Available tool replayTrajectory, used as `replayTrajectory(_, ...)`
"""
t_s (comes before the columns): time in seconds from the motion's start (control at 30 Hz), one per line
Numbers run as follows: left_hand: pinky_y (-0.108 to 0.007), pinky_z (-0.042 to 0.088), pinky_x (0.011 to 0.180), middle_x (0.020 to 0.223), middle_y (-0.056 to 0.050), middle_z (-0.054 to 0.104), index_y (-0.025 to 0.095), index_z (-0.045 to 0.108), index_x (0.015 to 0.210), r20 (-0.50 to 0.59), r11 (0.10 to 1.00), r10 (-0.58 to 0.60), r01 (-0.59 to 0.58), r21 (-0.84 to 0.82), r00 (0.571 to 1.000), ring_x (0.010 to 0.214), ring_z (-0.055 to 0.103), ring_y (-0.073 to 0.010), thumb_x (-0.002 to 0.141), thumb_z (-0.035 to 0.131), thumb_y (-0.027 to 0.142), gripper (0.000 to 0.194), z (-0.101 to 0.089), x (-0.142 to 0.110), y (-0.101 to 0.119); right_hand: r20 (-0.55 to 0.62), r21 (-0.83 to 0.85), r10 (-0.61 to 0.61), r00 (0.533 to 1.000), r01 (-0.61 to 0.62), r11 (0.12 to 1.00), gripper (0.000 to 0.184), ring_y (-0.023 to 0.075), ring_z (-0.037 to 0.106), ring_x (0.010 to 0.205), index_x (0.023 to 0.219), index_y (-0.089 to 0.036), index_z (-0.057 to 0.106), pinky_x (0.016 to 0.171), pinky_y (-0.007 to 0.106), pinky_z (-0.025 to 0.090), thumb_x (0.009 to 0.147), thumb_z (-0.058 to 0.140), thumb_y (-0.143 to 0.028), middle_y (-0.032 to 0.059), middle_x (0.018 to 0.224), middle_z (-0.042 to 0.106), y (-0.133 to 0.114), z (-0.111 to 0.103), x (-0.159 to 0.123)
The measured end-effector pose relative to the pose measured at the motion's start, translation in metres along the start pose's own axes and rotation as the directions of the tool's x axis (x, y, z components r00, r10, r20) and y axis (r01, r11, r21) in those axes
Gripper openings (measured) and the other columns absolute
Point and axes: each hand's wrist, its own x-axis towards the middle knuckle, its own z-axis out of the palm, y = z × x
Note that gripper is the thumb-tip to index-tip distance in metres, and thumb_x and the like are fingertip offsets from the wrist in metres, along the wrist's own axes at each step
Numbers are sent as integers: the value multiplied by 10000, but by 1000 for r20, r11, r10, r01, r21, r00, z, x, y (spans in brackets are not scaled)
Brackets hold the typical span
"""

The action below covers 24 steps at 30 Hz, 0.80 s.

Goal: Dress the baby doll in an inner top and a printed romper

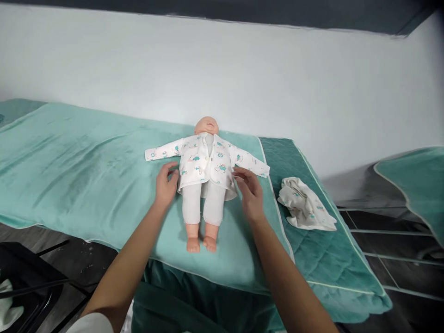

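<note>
A baby doll lies on its back on a light green towel, head toward the wall. It wears a white printed jacket with sleeves spread out and plain white trousers. My left hand hovers by the jacket's lower left hem, fingers apart and slightly curled, holding nothing. At the jacket's lower right edge is my right hand, fingers loosely spread and also empty.
A crumpled printed white garment lies on the darker green quilted bed cover to the right. A white wall runs behind the bed. A dark chair frame stands at lower left, and another green-covered bed at far right.
</note>
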Motion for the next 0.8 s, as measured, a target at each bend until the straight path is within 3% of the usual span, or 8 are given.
replayTrajectory(0.07, -343, 547, 995, 1212, -70, 705, 217, 677, 1114, -27, 998, 66, -67, -18, 997, 1145, 656, -189, 942, 544, 282, 227, 15, 28, 8, -28, -84, 11, 1000, -13, 996, 233, 192, 644, 997, 1076, -265, 673, 939, 356, 509, 927, 601, -429, 39, 1112, 689, -8, 13, 30)
replayTrajectory(0.2, -317, 531, 890, 1025, -71, 733, 181, 736, 1033, 44, 987, 158, -158, 4, 986, 970, 668, -184, 909, 599, 227, 190, 53, 96, 36, -34, -412, 17, 999, -29, 911, 270, 199, 630, 889, 998, -220, 650, 859, 362, 500, 895, 615, -468, 61, 1049, 700, -14, 51, 108)
replayTrajectory(0.3, -331, 505, 871, 966, -70, 748, 171, 752, 926, 172, 989, 122, -135, 67, 978, 887, 665, -187, 896, 607, 212, 154, 79, 136, 50, -14, -614, 107, 994, -93, 784, 286, 244, 629, 904, 925, -202, 603, 860, 391, 476, 884, 638, -483, 95, 979, 702, -9, 76, 151)
replayTrajectory(0.4, -332, 485, 823, 883, -47, 754, 179, 734, 815, 304, 994, 41, -70, 84, 952, 840, 658, -190, 863, 638, 208, 111, 95, 154, 51, -14, -712, 180, 984, -136, 689, 226, 270, 623, 885, 877, -213, 571, 813, 389, 452, 895, 629, -430, 100, 912, 703, 0, 85, 166)
replayTrajectory(0.6, -291, 458, 763, 872, -13, 731, 186, 671, 807, 301, 998, 59, -59, -8, 952, 778, 617, -146, 868, 618, 189, 81, 98, 151, 44, 26, -559, 161, 987, -119, 820, 112, 191, 562, 724, 739, -220, 589, 731, 333, 412, 851, 598, -230, 11, 733, 654, 6, 76, 170)
replayTrajectory(0.8, -249, 454, 685, 758, 16, 649, 191, 604, 827, 230, 974, -16, 67, -214, 973, 661, 582, -106, 880, 573, 140, 79, 102, 154, 48, 32, -303, 149, 988, -132, 944, 84, 152, 567, 699, 802, -183, 668, 710, 310, 421, 836, 637, -254, -7, 752, 661, 4, 82, 177)
